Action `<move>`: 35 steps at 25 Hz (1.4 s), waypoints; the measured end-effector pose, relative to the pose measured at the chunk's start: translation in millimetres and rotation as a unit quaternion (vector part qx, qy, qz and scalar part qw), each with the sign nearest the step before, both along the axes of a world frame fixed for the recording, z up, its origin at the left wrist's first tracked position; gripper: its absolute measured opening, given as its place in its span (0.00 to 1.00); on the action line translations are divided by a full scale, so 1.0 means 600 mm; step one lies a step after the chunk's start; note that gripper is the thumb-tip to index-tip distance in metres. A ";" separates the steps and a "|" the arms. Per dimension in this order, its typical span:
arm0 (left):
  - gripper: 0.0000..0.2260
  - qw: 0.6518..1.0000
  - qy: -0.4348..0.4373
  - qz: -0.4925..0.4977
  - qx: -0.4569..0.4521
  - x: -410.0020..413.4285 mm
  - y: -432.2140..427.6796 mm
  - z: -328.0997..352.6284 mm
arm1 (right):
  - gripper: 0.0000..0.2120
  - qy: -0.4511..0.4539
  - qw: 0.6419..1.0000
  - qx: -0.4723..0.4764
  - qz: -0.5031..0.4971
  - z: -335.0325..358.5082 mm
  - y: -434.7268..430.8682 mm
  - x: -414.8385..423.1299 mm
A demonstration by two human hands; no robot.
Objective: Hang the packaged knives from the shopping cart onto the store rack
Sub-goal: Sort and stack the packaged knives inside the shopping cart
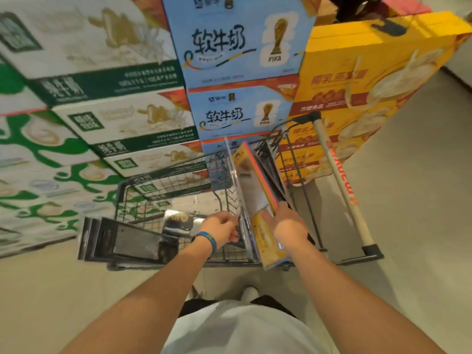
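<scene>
1. Shopping cart [153, 185]: wire, directly ahead of me.
2. Packaged knives [251, 190]: on edge at cart's right side, long axis running away from me.
3. Right hand [287, 226]: fingers curled round their near end.
4. Left hand [222, 227]: pinching the clear near edge alongside.

We see green-and-white cartons [89, 80] stacked at left, blue FIFA boxes [237, 42] in middle, yellow boxes [370, 72] at right, all standing on pale floor [421, 200]
</scene>
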State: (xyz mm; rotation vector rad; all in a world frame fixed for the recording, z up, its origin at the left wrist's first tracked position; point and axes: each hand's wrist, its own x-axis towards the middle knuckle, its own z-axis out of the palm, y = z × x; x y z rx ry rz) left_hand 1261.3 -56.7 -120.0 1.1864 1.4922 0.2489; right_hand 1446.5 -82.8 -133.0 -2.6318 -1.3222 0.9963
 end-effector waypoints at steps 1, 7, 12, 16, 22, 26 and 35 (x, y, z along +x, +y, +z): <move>0.11 1.000 -0.024 0.016 -0.011 -0.007 -0.002 0.001 | 0.28 -0.005 1.000 0.005 0.014 -0.004 0.010 -0.009; 0.10 0.988 -0.100 0.085 -0.080 -0.067 -0.009 -0.014 | 0.21 -0.048 0.998 0.035 0.025 -0.002 0.033 -0.040; 0.12 0.981 -0.019 0.113 -0.159 -0.172 -0.007 -0.037 | 0.22 -0.041 0.999 -0.008 0.006 0.011 0.006 -0.061; 0.11 0.979 -0.027 0.130 -0.155 -0.273 0.019 -0.067 | 0.19 -0.149 0.960 0.233 -0.036 0.052 0.006 -0.135; 0.11 0.977 -0.017 0.107 -0.183 -0.356 0.064 -0.177 | 0.09 0.088 0.950 0.267 0.137 -0.015 0.034 -0.377; 0.11 0.975 0.004 0.112 -0.195 -0.353 0.088 -0.306 | 0.17 0.060 0.986 -0.046 0.150 -0.234 0.090 -0.421; 0.14 0.973 0.085 -0.020 -0.211 -0.322 0.128 -0.503 | 0.37 -0.137 0.948 -0.026 0.286 -0.565 0.246 -0.410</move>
